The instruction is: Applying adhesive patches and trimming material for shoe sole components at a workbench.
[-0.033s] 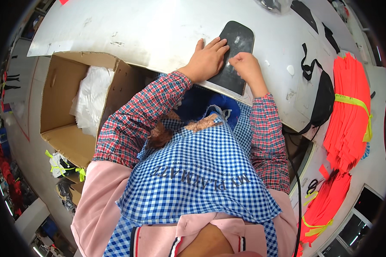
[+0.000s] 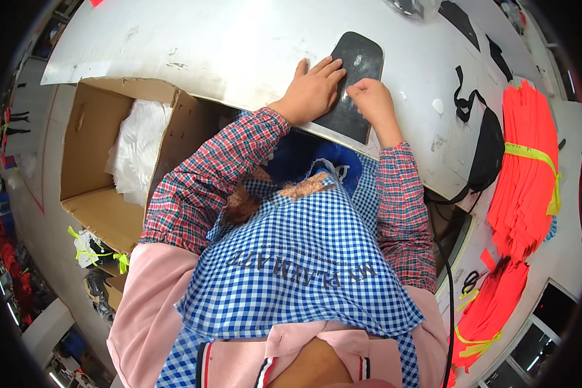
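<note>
A flat black panel with rounded far corners lies on the white table, its near end by the table edge. Pale smudges mark its surface. My left hand rests palm down at the panel's left side, fingers spread, the tips on the black surface. Curled tight, my right hand is over the panel's right side with thumb and fingers pressed together. Whatever it may hold is hidden by the fingers.
Left of me stands an open cardboard box with clear plastic bags inside. To the right are a black strapped pouch, bundles of orange-red fabric tied with yellow strips, and black-handled scissors. A dark cable hangs beside my right arm.
</note>
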{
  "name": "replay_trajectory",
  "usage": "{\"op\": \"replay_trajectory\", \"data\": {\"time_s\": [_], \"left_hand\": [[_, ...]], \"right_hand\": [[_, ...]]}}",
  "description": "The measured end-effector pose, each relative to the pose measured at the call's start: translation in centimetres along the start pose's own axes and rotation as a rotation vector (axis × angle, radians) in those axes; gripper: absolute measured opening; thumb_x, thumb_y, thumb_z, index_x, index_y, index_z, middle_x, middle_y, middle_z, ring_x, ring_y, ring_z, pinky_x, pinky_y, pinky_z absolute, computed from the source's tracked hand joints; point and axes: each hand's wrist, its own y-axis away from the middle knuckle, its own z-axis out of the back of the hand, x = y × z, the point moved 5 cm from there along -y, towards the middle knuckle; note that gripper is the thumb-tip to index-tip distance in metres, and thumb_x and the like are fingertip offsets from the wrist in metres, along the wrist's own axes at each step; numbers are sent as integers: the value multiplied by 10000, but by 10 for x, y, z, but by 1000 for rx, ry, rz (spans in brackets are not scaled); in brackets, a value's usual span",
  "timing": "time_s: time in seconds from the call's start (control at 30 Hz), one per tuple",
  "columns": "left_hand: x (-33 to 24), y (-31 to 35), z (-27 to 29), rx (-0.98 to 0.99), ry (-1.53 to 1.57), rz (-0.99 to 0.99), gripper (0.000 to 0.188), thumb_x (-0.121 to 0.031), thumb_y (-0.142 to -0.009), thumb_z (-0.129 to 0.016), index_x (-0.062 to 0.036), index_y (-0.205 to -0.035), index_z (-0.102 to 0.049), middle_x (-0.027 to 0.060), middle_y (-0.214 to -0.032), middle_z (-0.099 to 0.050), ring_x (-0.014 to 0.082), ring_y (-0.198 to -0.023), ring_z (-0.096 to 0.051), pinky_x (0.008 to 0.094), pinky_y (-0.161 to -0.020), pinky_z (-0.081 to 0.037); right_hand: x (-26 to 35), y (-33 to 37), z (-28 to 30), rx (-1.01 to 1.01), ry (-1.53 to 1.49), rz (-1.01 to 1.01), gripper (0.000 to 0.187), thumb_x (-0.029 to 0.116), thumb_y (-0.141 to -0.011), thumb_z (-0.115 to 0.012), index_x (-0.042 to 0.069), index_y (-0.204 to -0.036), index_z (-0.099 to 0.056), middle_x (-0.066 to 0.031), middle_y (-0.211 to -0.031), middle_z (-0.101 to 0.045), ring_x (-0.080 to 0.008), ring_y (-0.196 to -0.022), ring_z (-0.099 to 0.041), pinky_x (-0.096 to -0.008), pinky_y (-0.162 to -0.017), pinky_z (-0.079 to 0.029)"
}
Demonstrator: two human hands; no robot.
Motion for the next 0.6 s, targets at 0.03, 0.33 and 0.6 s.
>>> {"op": "replay_trajectory", "data": {"time_s": [0.03,0.33,0.6], "left_hand": [[-1,0,0,1,2,7,454,-163,-941,-545,-62,-1383,-516,113,-1525,-438,290,-1441,-364,617,-1124,-272],[14,-8,-2,32,-2,28,471,-152,-945,-541,-66,-1405,-492,110,-1547,-410,281,-1458,-338,615,-1145,-250],[12,-9,1,53,-13,32,480,-149,-945,-539,-68,-1415,-483,111,-1558,-393,282,-1464,-325,615,-1152,-242]], "right_hand": [[0,1,2,-31,-14,-1,306,316,-789,-696,25,-878,-730,-177,-816,-725,-315,-785,-709,-401,-744,-552],[-6,-50,13,-144,-281,-24,288,282,-823,-702,9,-914,-721,-92,-736,-713,-166,-614,-676,-295,-575,-537],[-3,-92,18,-322,-87,35,306,317,-831,-687,18,-889,-717,-108,-708,-701,-186,-604,-681,-318,-589,-544]]}}
